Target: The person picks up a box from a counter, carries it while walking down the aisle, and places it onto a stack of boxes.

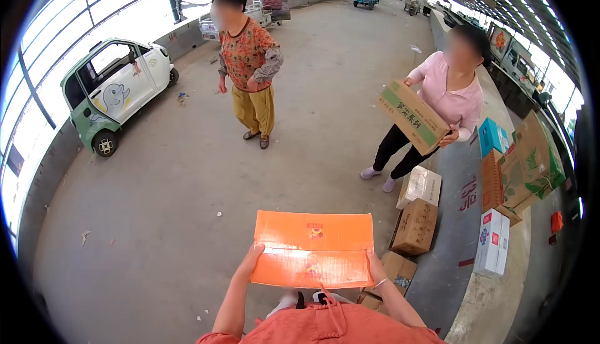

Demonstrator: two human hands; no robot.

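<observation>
Cardboard box (pixel 315 264), bright orange and rectangular with a glossy seam across its middle, was in front of the wearer's coral-red shirt (pixel 306 328). From my distant controls I had the left hand (pixel 252 258) closed on one short side and the right hand (pixel 377 270) closed on the opposite one, probably so the load was shared evenly. Both thumbs lay near the upper face; how the other fingers were spread beneath, I could not tell.

Ahead to my right, a person in a pink long-sleeved shirt (pixel 458 87) held a tan-and-green printed carton (pixel 412 116) at a slant (a hand at either end, likely for balance, much like my own grip). Beside the low concrete wall (pixel 451 219) sat a brown cardboard carton (pixel 415 226), perhaps placed there to stay out of people's way. A person in a floral top (pixel 247 53) stood farther off, holding nothing I could see.
</observation>
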